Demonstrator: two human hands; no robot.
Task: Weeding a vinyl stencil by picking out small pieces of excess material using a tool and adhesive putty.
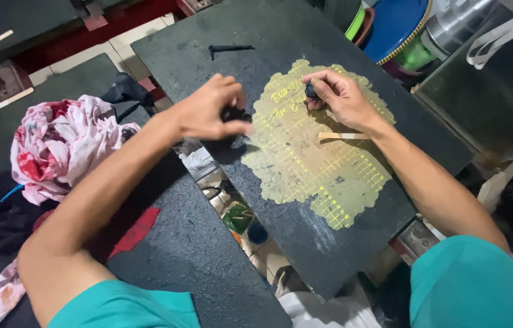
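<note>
Left hand [211, 112] over near-left edge of dark table [305, 243], right hand [338, 97] over yellow gridded patch [311, 164]; open board between them. Wooden stick [341, 135] lies just below right wrist, in way there. Small black tool [229, 48] at far edge, well apart. Near half of patch bare. Open gap [238, 212] splits table from left board; crumpled pink cloth [62, 146] crowds that side.
</note>
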